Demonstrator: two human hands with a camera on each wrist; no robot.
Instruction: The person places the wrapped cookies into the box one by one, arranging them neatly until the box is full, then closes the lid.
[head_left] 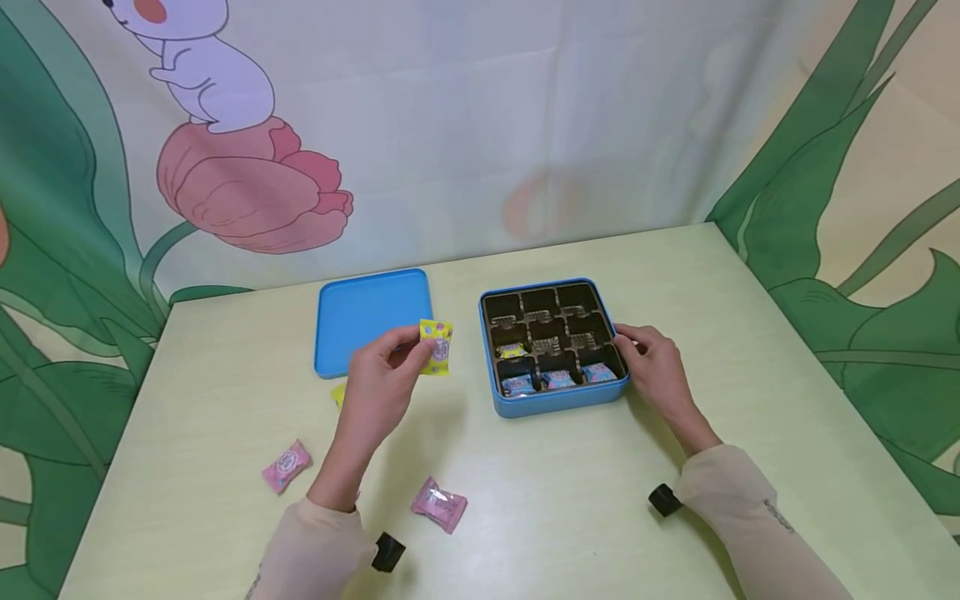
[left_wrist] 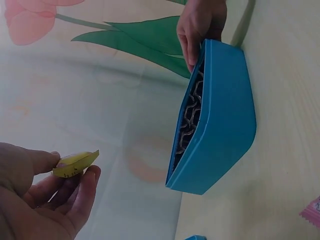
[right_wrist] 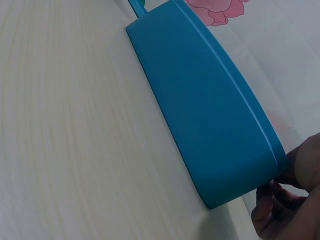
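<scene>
My left hand point(head_left: 378, 396) pinches a yellow wrapped candy point(head_left: 442, 352) between thumb and fingers, held above the table, left of a blue box point(head_left: 558, 405). In the left wrist view the same yellow candy point(left_wrist: 75, 165) is seen edge-on. My right hand point(head_left: 660, 375) grips the box's right side, thumb at the rim; the right wrist view shows its fingers curled at the box corner. Inside is a dark divided insert. Three blue wrapped candies point(head_left: 558, 380) occupy the front row, one per compartment, and a yellow candy point(head_left: 512, 351) lies in the middle row's left compartment.
A blue lid point(head_left: 367, 312) lies on the table point(head_left: 555, 517) left of the box. Pink wrapped candies point(head_left: 439, 505) lie nearer me, one point(head_left: 287, 467) farther left. Another yellow candy point(head_left: 338, 395) is partly hidden behind my left hand. A printed curtain point(head_left: 450, 150) hangs behind.
</scene>
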